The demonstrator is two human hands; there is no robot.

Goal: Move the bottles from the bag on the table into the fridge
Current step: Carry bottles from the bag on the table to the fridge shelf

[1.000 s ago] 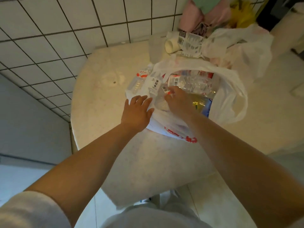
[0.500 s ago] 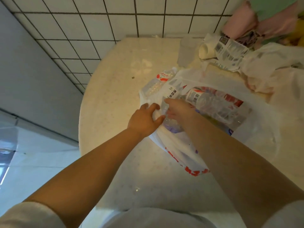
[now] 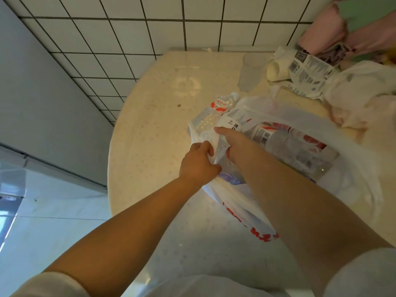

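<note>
right hand [image 3: 232, 144] fingers buried in the bag [image 3: 300, 116], can't tell what they hold. Bottles [image 3: 285, 144] inside show only as blur through the plastic, count unclear. Left hand [image 3: 198, 166] covers the bag edge it grips. Cloth pile [image 3: 364, 91] cut off at the right edge.
</note>
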